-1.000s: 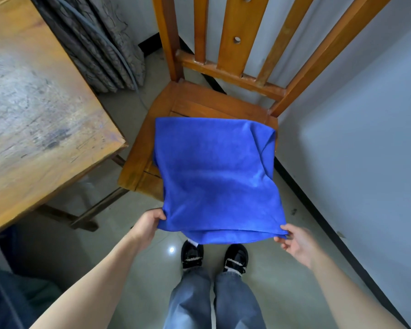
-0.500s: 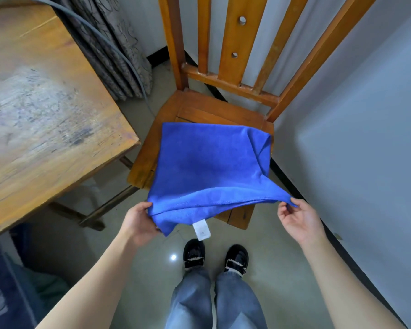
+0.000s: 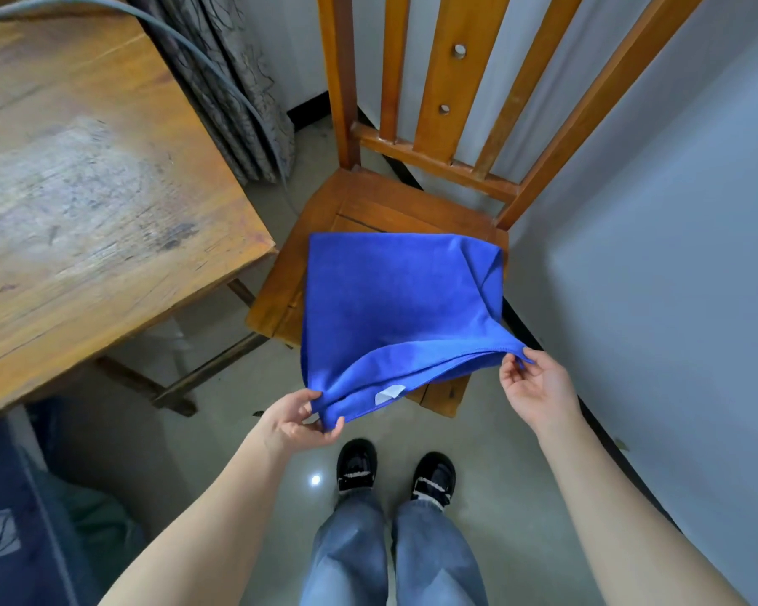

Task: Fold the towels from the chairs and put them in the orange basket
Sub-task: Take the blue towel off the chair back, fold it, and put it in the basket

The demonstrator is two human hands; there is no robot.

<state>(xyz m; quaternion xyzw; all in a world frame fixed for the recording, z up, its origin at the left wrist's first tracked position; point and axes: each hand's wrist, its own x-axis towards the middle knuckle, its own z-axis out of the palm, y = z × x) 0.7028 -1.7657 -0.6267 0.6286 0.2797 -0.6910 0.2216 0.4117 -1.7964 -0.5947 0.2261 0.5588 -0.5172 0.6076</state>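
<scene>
A blue towel (image 3: 390, 299) lies folded over on the seat of a wooden chair (image 3: 368, 203), its near edge lifted off the seat. My left hand (image 3: 296, 424) pinches the towel's near left corner. My right hand (image 3: 537, 387) pinches the near right corner, a little higher. A white label (image 3: 388, 393) shows under the lifted edge. No orange basket is in view.
A worn wooden table (image 3: 84, 212) stands at the left, a grey cable (image 3: 219, 80) running over its far corner past a curtain (image 3: 246, 102). A pale wall (image 3: 674, 299) closes the right side. My shoes (image 3: 355, 465) stand on the glossy floor below the chair.
Both hands have raised the towel's hanging near edge and carried it toward the chair, so the towel now doubles over on the seat. The white label has come into view.
</scene>
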